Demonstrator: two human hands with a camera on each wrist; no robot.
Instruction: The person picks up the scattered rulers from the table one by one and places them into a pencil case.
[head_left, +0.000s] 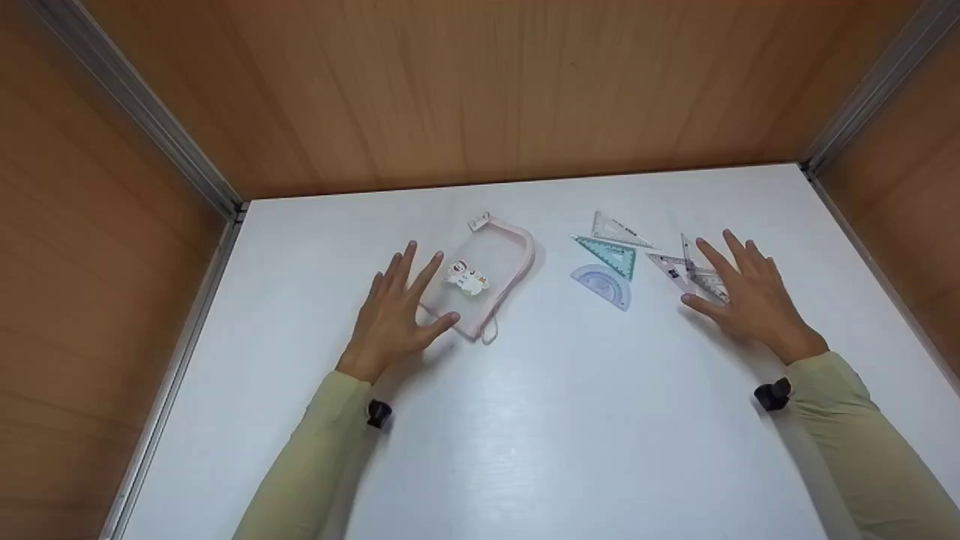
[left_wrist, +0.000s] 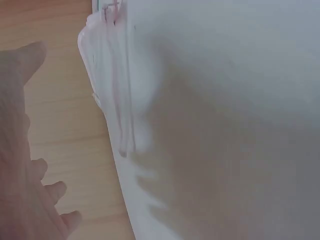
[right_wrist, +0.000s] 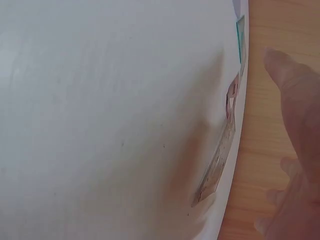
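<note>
My left hand [head_left: 396, 315], fingers spread, steadies the clear pink-edged mesh pouch [head_left: 484, 274]; right of the pouch, my right hand [head_left: 746, 296], spread wide, hovers over clear plastic set squares [head_left: 694, 274].

A staged recording booth: white tabletop [head_left: 525, 420] boxed by wooden panels [head_left: 480, 82].

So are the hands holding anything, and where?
Nothing is held. The left hand is open at the pouch, the right hand open at the clear rulers.
</note>
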